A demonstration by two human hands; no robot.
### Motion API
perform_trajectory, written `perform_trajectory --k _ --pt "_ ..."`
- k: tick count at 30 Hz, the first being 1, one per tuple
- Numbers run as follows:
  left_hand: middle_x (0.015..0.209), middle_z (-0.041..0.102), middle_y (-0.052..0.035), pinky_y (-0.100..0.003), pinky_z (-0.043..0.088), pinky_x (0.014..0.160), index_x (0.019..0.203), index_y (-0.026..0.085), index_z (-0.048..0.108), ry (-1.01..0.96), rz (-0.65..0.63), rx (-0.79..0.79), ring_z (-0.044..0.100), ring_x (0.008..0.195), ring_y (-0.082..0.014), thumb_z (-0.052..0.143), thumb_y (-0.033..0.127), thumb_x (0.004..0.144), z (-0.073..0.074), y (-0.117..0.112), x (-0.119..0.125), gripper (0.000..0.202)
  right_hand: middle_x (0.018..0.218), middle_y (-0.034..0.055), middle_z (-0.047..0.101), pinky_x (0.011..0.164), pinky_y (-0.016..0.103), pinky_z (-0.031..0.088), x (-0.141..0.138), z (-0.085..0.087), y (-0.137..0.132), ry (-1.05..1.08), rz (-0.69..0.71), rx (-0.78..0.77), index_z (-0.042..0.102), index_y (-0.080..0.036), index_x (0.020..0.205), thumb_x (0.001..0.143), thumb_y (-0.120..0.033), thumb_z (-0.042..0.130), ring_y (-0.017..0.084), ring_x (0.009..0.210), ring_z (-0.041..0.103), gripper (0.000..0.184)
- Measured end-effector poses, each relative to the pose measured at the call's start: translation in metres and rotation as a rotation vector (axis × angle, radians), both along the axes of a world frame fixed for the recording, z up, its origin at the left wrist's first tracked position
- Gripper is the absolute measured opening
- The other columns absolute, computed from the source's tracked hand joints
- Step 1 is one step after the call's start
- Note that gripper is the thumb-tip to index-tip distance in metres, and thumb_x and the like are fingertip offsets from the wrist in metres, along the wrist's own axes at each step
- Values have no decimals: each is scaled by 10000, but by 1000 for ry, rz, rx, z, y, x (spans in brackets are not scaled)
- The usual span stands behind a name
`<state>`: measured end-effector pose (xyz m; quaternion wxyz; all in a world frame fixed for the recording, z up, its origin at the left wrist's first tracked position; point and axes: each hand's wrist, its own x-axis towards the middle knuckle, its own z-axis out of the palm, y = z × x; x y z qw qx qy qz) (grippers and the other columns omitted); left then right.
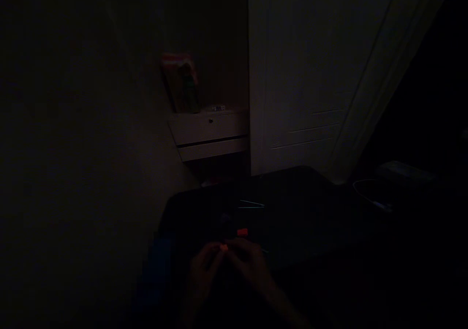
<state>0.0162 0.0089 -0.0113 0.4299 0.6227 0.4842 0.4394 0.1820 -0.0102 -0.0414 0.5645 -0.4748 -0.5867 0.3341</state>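
The scene is very dark. My left hand (205,265) and my right hand (250,261) meet low in the middle of the view, fingertips pinched together. Between them is a small glowing orange piece (224,247), too dim to name more exactly; both hands appear to grip it. Just beyond my right fingers a small red-orange block (242,232) lies on the dark table (292,197). Farther back rests a thin pale V-shaped tool, like tweezers (251,204). A faint dark lump (225,217) sits left of the block.
Something blue (157,261) stands at the table's left edge. Behind are a white drawer unit (210,129), with a colourful box or book (183,83) on top, and a pale panelled door (300,75). On the right lie a white cable (365,197) and a pale flat object (405,170).
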Motion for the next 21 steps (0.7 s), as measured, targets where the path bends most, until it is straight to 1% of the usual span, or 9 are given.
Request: perform_trajectory --k 2,4,7,10,13,16,21 --pt "933 837 -88 -380 633 826 908 204 789 -19 7 -27 796 903 -299 758 473 809 -1 0 -1 288 987 83 806 814 340 571 0 0 0 -41 -11 22 809 -216 1034 951 -376 706 246 883 750 207" --pt "932 836 -93 -374 630 825 910 196 787 -35 -1 -53 794 900 -298 757 479 808 -1 0 -2 301 939 69 790 773 314 559 0 3 -2 -77 -11 62 797 -213 991 952 -364 704 222 835 730 181" --pt "951 836 -97 -365 620 852 917 191 791 -45 -30 -72 790 927 -294 747 479 816 4 -1 -3 308 895 46 762 735 285 537 -1 7 -5 -110 -2 101 770 -207 984 929 -334 729 192 785 698 144" --pt "944 837 -96 -358 619 837 913 188 793 -53 -43 -96 788 918 -294 755 480 803 11 -3 -3 314 852 29 731 712 271 511 -2 9 -8 -132 -20 112 744 -201 951 926 -312 732 175 755 668 114" --pt "928 837 -98 -368 621 832 901 183 793 -78 -40 -110 787 910 -303 778 487 764 16 -4 -2 333 848 22 699 704 264 498 -4 10 -10 -138 -50 118 717 -201 927 940 -310 717 167 754 646 111" --pt "913 836 -95 -378 619 843 885 186 797 -81 -41 -105 785 910 -307 774 487 756 19 -4 -2 329 869 24 688 718 264 498 -4 10 -11 -154 -48 115 703 -202 931 962 -294 691 167 771 640 98" --pt "877 835 -82 -366 618 816 850 202 804 -40 -75 -97 783 871 -295 764 481 770 16 -4 -2 293 883 33 679 719 264 490 -2 7 -12 -227 0 138 679 -199 932 974 -238 641 173 782 630 69"
